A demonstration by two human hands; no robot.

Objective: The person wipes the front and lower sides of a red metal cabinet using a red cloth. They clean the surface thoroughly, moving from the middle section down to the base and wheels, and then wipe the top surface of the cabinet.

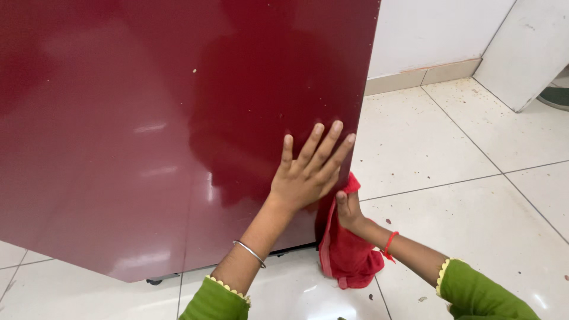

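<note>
My left hand (309,170) lies flat with fingers spread against the glossy dark red side panel (148,118) of a tall appliance, near its right edge. A silver bangle sits on that wrist. My right hand (349,210) grips a red cloth (349,258) and presses it against the panel's lower right corner, just below my left hand. The cloth hangs down almost to the floor. A red thread band circles my right wrist. Both arms wear green sleeves with pale trim.
White floor tiles (450,178) with small dark specks spread to the right and below. A white wall with a beige skirting (427,74) runs behind. A white door or panel (527,53) leans at the far right. A small wheel shows under the appliance (155,281).
</note>
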